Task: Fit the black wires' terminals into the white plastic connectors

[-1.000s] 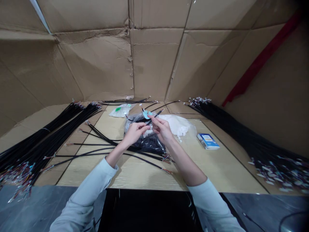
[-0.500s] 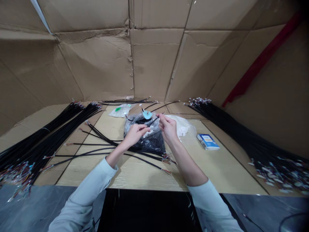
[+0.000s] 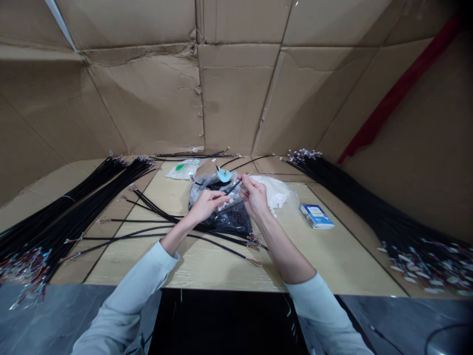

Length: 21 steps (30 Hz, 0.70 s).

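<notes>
The left hand [image 3: 207, 204] pinches a black cable [image 3: 233, 188] at its eight-o'clock end, above the clear bag [image 3: 236, 221]; the right hand [image 3: 255, 196] seems clamped (tips small here) on its two-o'clock end, blue-and-white box [image 3: 317, 217] at four.

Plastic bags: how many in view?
3: green-stickered bag, back left of centre; dark-filled bag, centre, partly behind the left hand; whitish bag, beside the right hand. Others may be hidden.
</notes>
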Each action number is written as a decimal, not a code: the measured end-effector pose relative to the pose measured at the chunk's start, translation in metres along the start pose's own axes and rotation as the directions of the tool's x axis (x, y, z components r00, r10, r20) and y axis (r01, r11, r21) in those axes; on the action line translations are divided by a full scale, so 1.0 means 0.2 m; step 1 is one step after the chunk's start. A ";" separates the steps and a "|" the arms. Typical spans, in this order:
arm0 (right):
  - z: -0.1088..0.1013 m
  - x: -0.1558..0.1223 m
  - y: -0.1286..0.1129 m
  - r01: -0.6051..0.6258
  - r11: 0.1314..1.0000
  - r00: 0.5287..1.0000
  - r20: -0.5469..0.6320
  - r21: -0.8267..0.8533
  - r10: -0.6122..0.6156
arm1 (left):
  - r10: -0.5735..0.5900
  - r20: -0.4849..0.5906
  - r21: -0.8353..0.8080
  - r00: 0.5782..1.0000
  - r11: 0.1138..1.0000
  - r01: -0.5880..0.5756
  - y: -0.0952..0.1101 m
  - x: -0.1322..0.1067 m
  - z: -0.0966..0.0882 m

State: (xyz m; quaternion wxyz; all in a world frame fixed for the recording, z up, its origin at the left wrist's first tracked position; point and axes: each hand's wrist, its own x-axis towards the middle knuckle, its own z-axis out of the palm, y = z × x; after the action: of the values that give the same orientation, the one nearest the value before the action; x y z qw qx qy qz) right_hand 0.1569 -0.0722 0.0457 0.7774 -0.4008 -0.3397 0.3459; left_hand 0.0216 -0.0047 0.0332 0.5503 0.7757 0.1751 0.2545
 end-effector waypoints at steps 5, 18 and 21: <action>0.00 0.00 0.01 -0.004 0.999 1.000 0.013 0.038 0.003 | -0.031 0.016 -0.094 0.999 0.995 0.032 0.00 0.00 0.01; 0.02 -0.01 -0.06 0.000 0.989 0.995 -0.099 -0.146 -0.015 | 0.107 -0.152 0.196 0.983 0.978 -0.076 0.02 -0.01 0.03; 0.02 -0.03 -0.07 0.024 0.939 0.987 -0.141 -0.344 -0.077 | 0.117 -0.164 0.208 0.979 0.975 -0.082 0.02 -0.02 0.04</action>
State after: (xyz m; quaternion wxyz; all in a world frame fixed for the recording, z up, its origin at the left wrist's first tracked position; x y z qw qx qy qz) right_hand 0.1537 -0.0803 0.0581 0.7283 -0.5459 -0.3444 0.2302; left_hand 0.0236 -0.0132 0.0335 0.4384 0.8096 0.2081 0.3302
